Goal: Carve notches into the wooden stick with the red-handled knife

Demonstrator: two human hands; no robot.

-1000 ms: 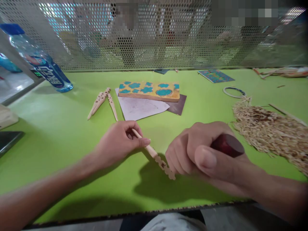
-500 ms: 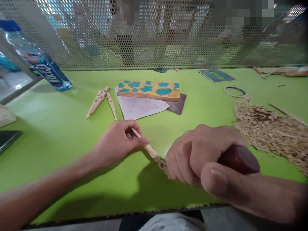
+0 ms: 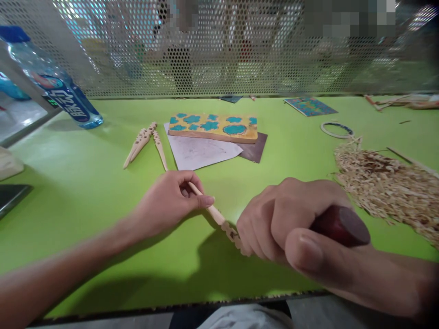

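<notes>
Carved stick (image 3: 216,215), slanting over the green table (image 3: 137,274); left hand (image 3: 171,195), fingers pinching its plain length, seemingly for steadiness; right hand (image 3: 279,219), clenched round a dark red handle (image 3: 341,226), apparently for control, its far end hidden from me

Four carved sticks (image 3: 215,215), two hands (image 3: 173,194), one bottle (image 3: 70,101)
</notes>
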